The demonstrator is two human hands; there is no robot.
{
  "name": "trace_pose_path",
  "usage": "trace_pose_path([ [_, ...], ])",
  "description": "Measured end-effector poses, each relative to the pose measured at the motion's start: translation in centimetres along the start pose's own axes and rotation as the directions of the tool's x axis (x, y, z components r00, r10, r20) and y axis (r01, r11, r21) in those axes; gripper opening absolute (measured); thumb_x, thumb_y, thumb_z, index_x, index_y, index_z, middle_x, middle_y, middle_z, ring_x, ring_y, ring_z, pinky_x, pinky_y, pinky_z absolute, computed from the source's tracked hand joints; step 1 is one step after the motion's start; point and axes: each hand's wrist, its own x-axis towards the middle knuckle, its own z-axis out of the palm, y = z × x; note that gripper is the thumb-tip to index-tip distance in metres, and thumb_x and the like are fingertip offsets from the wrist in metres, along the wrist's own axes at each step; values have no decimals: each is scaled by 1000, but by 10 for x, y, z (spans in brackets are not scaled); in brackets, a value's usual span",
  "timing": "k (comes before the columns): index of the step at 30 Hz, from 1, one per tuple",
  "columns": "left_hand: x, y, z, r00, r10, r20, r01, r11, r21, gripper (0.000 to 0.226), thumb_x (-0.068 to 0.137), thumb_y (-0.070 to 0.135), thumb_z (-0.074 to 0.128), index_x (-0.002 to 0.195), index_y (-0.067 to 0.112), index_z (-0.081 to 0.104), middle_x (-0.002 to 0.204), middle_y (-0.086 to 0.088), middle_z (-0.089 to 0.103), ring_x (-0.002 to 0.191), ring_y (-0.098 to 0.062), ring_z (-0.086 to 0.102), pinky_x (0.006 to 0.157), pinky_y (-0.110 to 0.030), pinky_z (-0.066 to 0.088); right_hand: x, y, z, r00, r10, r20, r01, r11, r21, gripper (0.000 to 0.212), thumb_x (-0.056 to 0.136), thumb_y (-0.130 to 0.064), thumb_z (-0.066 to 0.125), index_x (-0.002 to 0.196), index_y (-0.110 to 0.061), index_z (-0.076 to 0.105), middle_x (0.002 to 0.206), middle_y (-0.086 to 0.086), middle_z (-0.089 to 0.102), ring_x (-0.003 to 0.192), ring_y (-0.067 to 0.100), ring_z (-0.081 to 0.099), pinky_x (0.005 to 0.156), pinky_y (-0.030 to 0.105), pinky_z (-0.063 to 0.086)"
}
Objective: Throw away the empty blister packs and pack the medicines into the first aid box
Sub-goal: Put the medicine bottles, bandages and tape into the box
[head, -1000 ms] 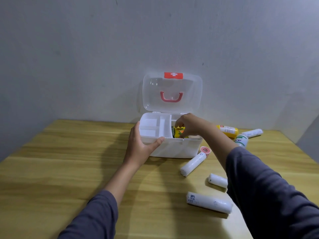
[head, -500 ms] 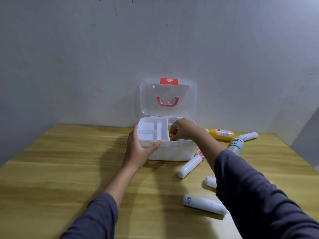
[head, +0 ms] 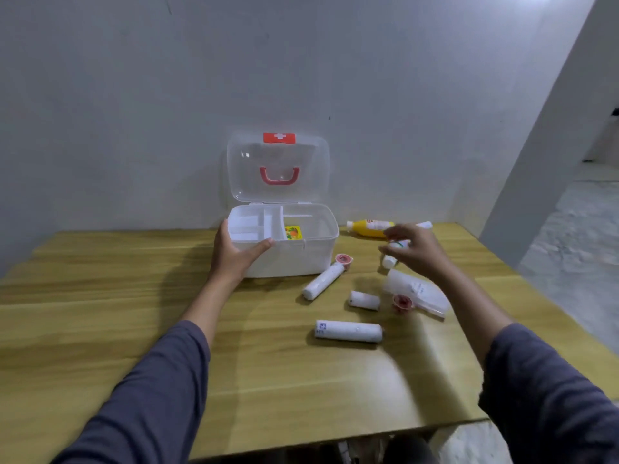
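The white first aid box (head: 301, 259) stands open on the wooden table (head: 100, 313), its clear lid (head: 278, 169) upright against the wall. A small yellow-and-orange pack (head: 293, 233) lies inside its right compartment. My left hand (head: 234, 256) grips the box's front left rim. My right hand (head: 415, 252) hovers blurred and open over a white bottle with green print (head: 393, 254), right of the box. A yellow bottle (head: 370, 227) lies just behind my right hand.
Three white bandage rolls (head: 323, 281) (head: 364, 300) (head: 348, 330), two small red-topped cups (head: 344, 260) (head: 403, 302) and a clear plastic bag (head: 415, 291) lie on the table right of the box. The table's near edge (head: 301, 447) and right edge are close.
My right hand has left the yellow-and-orange pack in the box and moved right, toward the bottles. My left hand stays on the box. The camera has swung right.
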Motion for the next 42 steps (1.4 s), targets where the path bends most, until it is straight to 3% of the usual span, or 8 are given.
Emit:
trace_pose_path([
  [5, 3, 2, 0, 1000, -26, 1, 26, 999, -23, 103, 74, 29, 87, 156, 14, 27, 157, -6, 39, 145, -25, 38, 113, -33, 35, -31, 54, 4, 950, 228, 214, -206, 971, -121, 67, 70, -42, 75, 125, -10, 53, 128, 9, 57, 114, 23, 53, 91, 35, 44],
  [10, 3, 3, -3, 999, -26, 24, 27, 1000, -7, 98, 71, 30, 89, 151, 14, 36, 150, -8, 46, 139, -28, 45, 114, -46, 42, -24, 59, 15, 951, 244, 192, -227, 968, -109, 58, 68, -50, 72, 114, -16, 61, 112, 4, 64, 95, 16, 55, 73, 33, 44],
  [14, 4, 7, -8, 998, -22, 52, 20, 999, 35, 102, 64, 38, 92, 148, 14, 40, 149, -10, 47, 137, -28, 47, 113, -50, 44, -19, 50, 13, 971, 174, 162, -143, 972, -184, 48, 64, -57, 71, 92, -18, 67, 84, 2, 66, 78, 21, 58, 59, 34, 42],
  [18, 11, 21, -16, 994, -33, 108, 17, 990, 142, 120, 40, 66, 83, 143, 16, 47, 145, -8, 51, 134, -28, 50, 110, -49, 46, -9, 29, 10, 999, 27, 42, -26, 999, -24, 52, 68, -46, 74, 93, 0, 66, 97, 22, 68, 90, 36, 61, 74, 48, 50],
  [20, 16, 27, -20, 984, -36, 173, 1, 980, 198, 123, 36, 69, 79, 143, 18, 48, 144, -6, 54, 134, -27, 51, 111, -49, 45, 3, 11, 7, 999, -46, 20, 45, 998, 45, 45, 69, -42, 75, 97, -8, 67, 99, 14, 69, 93, 30, 62, 74, 41, 49],
  [28, 36, 35, -29, 941, -92, 325, -38, 927, 373, 130, 34, 68, 83, 148, 22, 42, 148, -3, 51, 139, -23, 47, 115, -46, 42, 70, -81, 42, 937, -285, 203, 304, 950, -66, 64, 72, -47, 71, 123, -10, 56, 115, 8, 59, 92, 19, 56, 78, 33, 51],
  [34, 45, 39, -28, 917, -129, 378, -43, 910, 413, 135, 31, 66, 85, 150, 22, 38, 150, 0, 48, 144, -21, 41, 117, -45, 39, 105, -98, 74, 887, -227, 402, 351, 898, -266, 36, 70, -48, 69, 69, -13, 61, 75, 7, 61, 74, 27, 56, 61, 36, 44],
  [42, 45, 27, -22, 939, -100, 330, -21, 939, 343, 130, 32, 59, 85, 149, 23, 39, 150, -2, 47, 142, -21, 43, 116, -44, 41, 113, -104, 112, 850, -320, 418, 443, 864, -240, 46, 70, -45, 69, 102, -13, 64, 102, 5, 68, 79, 20, 53, 64, 31, 40],
])
